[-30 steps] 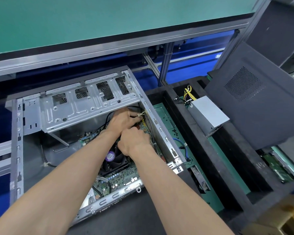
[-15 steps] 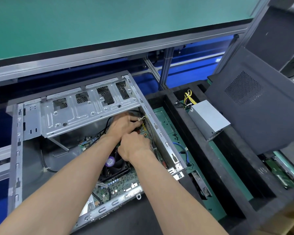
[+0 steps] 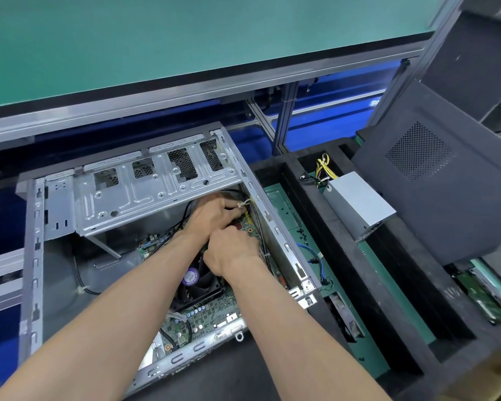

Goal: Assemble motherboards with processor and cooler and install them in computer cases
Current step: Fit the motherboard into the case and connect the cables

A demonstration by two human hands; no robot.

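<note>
Compared with a second ago, both hands are staying in the same far right corner of the open grey steel computer case [image 3: 35, 256], while the whole scene is sitting slightly lower in view. The left hand [image 3: 214, 212] is curling its fingers around thin black wires bound with a white cable tie [image 3: 245, 203]. The right hand [image 3: 232, 250], just at 5 o'clock of the left one, is bunched with fingers tucked down at the green motherboard [image 3: 209, 314]; whether they are holding anything I cannot tell. The motherboard is lying inside the case, with the black cooler fan [image 3: 198, 287] on it at 7 o'clock of the right hand.

At 3 o'clock of the case, a black foam tray [image 3: 388, 299] is holding a grey boxy power supply [image 3: 359, 204] with yellow and black leads. A dark perforated side panel [image 3: 446, 192] is leaning beyond it. A green-topped worktop [image 3: 185, 47] on an aluminium frame is spanning the 12 o'clock side.
</note>
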